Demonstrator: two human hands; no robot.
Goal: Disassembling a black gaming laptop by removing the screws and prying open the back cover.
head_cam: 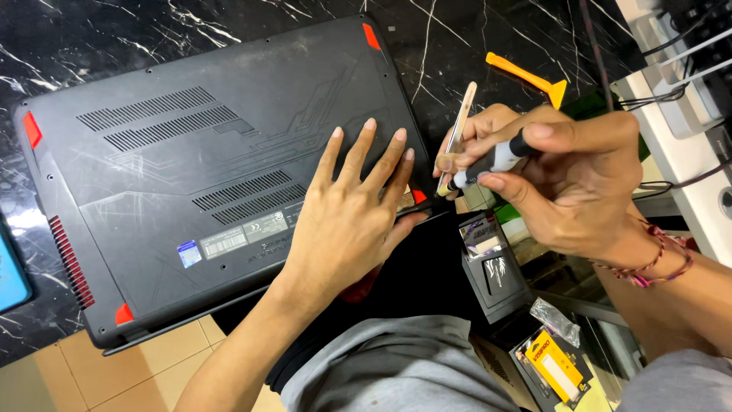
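While the left hand (347,221), fingers spread, pins the upturned laptop (213,175), unscrewing is in hand.
Right hand (564,183) pinches screwdriver (488,164) and tweezers (457,137); next, seating the tip squarely.

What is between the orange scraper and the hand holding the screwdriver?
In the head view, only bare black marble table lies between the orange scraper and the right hand.

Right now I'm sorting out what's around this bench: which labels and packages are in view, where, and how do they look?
White rectangular label on the laptop's underside, left of the left hand.
Small blue square sticker beside that label, on its left.
Grey rectangular sticker just right of the white label.
Dark box with a clear window, below the right hand.
Yellow-and-black blister pack at lower right.
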